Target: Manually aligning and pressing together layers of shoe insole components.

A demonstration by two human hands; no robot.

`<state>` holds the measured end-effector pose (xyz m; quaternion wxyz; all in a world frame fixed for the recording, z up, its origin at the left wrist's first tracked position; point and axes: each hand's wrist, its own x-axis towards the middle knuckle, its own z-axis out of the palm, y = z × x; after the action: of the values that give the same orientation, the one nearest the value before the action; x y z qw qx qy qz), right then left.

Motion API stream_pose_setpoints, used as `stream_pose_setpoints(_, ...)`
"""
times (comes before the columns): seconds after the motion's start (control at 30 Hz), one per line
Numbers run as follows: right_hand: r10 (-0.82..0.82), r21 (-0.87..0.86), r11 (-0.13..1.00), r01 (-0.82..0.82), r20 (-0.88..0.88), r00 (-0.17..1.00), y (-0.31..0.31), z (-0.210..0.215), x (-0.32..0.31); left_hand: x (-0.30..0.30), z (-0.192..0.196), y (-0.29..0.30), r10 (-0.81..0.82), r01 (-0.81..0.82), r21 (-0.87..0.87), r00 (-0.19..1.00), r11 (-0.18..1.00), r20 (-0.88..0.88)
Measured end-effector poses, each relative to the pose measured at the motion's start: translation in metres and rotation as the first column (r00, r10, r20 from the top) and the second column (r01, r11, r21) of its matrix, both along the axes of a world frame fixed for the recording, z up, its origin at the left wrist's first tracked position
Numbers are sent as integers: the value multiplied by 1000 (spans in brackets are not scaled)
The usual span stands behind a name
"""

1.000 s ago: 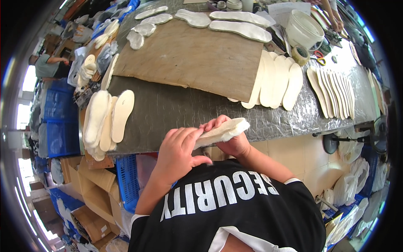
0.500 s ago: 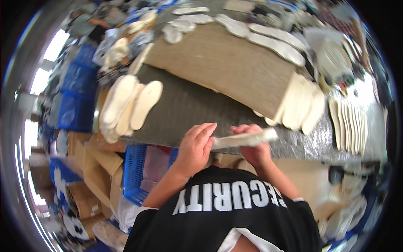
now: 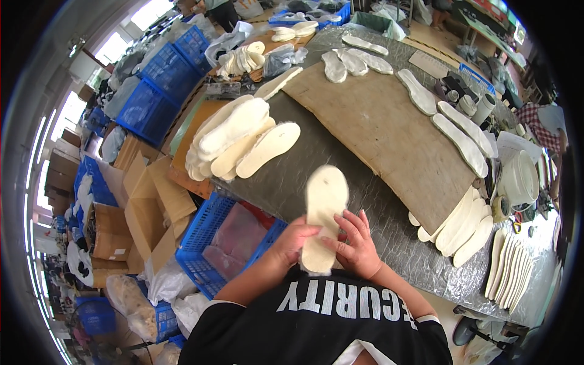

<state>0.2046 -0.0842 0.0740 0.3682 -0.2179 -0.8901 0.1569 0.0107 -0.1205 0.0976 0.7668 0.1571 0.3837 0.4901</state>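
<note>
Head view, looking down at workbench. Both hands hold one fleecy insole (image 3: 323, 214) upright in front of the chest, at the bench's near edge. Insole: cream-white, woolly nap on the face toward the camera, rounded toe up, heel down w/ fuzzy fringe at the bottom; slightly narrowed at mid-length. Left hand (image 3: 296, 238): fingers curled round the insole's left edge near the heel, gripping it. Right hand (image 3: 359, 246): fingers spread flat across the lower right part, fingertips pressing on the fleece, thumb behind, not visible. Bench (image 3: 340, 176): grey, foil-like cover. Pile of similar insoles (image 3: 234, 141) lies on the bench to the left, well apart from the hands. Brown board (image 3: 383, 131) beyond, w/ more insoles along its far and right edges. Blue crate (image 3: 228, 240) stands below the bench edge, just left of the left forearm; cardboard boxes (image 3: 143, 201) further left.
</note>
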Motion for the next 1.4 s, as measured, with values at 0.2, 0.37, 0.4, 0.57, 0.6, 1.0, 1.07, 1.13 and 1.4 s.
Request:
stream_pose_setpoints(0.2,-3,-194,981,0,-13,1000,10,-14,-2,-115,43,68,329,332,207,-372,920,-868)
stream_pose_setpoints(0.37,3,-265,964,0,11,1000,11,-17,-2,-184,-5,109,211,262,-18,-812,965,-544)
stream_pose_setpoints(0.4,-17,-267,964,20,13,1000,13,-19,-1,-184,-20,111,416,416,161,-647,895,-639)
stream_pose_setpoints(0.57,-213,-704,709,53,-141,967,6,-19,1,-71,-31,81,97,364,393,618,845,-780)
stream_pose_setpoints(0.6,-332,-780,625,-16,-284,900,5,-25,-3,-52,-35,75,-56,441,397,722,805,-689)
stream_pose_setpoints(1.0,-501,-614,769,177,-407,764,26,29,-23,0,-10,88,-643,637,82,758,766,114)
stream_pose_setpoints(1.07,-573,-736,668,110,-415,706,21,30,-26,2,-12,91,-680,664,150,717,733,150)
stream_pose_setpoints(1.13,-622,-785,617,51,-446,644,16,20,-26,3,-12,94,-713,680,217,677,701,183)
stream_pose_setpoints(1.4,-805,-866,489,-103,-494,329,2,14,-3,16,-27,102,-844,771,351,517,532,144)
